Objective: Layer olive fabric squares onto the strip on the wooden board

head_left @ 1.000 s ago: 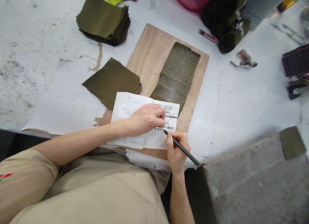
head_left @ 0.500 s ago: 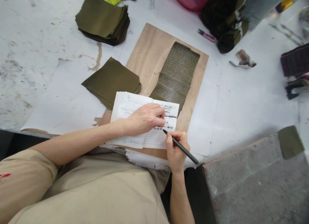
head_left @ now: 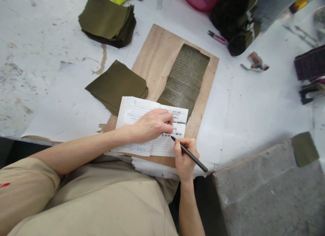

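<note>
An open lined notebook (head_left: 137,110) with handwriting lies on a wooden board (head_left: 154,56) at the table's near edge. My left hand (head_left: 152,125) rests on the notebook with its fingers curled, pressing the pages down. My right hand (head_left: 185,158) grips a black pen (head_left: 189,154), whose tip touches the right page just below my left fingers. A fanned row of olive fabric pieces (head_left: 186,77) lies on the board beyond the notebook.
Two stacks of olive fabric squares sit to the left, the near stack (head_left: 116,83) and the far stack (head_left: 106,21). Pink snips (head_left: 217,37), a dark fabric bundle (head_left: 236,19) and dark items (head_left: 309,63) lie at the right. A grey block (head_left: 269,192) with an olive patch (head_left: 304,148) stands near right.
</note>
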Motion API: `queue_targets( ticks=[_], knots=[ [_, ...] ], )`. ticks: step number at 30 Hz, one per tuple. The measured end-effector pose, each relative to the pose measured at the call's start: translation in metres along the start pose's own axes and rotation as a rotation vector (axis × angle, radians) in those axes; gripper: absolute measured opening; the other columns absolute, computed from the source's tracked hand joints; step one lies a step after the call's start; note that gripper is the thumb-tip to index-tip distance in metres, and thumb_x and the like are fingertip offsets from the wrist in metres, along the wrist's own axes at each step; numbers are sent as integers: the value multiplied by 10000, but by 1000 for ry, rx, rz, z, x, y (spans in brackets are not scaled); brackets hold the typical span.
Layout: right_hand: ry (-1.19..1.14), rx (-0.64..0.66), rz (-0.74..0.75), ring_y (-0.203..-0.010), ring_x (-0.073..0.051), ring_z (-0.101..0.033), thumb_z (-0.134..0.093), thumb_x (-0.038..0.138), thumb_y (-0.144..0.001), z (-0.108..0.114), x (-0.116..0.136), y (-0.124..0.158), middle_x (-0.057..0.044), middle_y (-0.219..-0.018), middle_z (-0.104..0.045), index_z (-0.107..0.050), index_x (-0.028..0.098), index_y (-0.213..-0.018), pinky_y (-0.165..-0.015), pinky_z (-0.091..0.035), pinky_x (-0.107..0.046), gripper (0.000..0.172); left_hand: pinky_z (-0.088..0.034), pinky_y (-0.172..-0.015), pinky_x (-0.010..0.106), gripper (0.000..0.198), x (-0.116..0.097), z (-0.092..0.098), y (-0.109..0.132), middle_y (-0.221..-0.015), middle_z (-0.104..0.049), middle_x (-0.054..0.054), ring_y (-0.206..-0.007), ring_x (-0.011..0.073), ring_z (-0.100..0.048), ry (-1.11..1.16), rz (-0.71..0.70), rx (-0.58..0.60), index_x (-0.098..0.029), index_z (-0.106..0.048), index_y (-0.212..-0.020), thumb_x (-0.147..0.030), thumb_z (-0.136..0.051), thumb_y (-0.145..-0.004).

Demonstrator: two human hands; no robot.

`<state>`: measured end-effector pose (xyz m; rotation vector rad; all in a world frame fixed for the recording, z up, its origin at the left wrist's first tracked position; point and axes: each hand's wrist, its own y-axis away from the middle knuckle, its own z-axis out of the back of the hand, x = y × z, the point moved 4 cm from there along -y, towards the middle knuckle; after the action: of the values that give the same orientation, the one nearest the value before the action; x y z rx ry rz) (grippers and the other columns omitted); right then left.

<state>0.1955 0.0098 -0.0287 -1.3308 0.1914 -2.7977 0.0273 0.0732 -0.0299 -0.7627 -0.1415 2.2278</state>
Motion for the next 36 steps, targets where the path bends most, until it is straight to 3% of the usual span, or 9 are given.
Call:
queue_targets(
  ticks=[36],
  knots=[
    [20,-3,-13,-542,-85,-501,-606,269,-864,-1,0,0,63,-655,-516,-516,212,-788,-533,-407,-208,131,-425,-763,295,251,0,2,0,-894,-611,28,-836,160,-524,1,1,4,-222,-702,-779,-80,-525,-887]
  ],
)
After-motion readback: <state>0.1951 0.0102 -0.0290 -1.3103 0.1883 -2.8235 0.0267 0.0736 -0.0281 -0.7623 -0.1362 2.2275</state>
